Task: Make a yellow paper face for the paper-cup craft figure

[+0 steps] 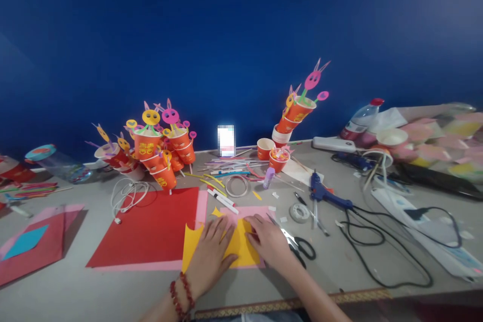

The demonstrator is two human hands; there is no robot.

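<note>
A yellow sheet of paper (pixel 241 246) with curved bites cut from its upper edge lies on pink paper (pixel 264 211) before me. My left hand (pixel 213 249) rests flat on the yellow sheet, fingers stretched out and thumb spread. At the sheet's right side is my right hand (pixel 269 239), its fingers bent and closed on the paper; its thumb is mostly hidden. Black-handled scissors (pixel 298 246) lie just right of that hand, partly covered. A small yellow scrap (pixel 216 212) sits above the fingers of my left hand.
Red paper (pixel 151 226) lies to the left. Behind it stand stacked red cups (pixel 147 143) with paper bunnies. To the right are a blue glue gun (pixel 324 193), its looping cord, a tape roll (pixel 299 212) and a power strip (pixel 426 231). Markers (pixel 222 200) lie ahead.
</note>
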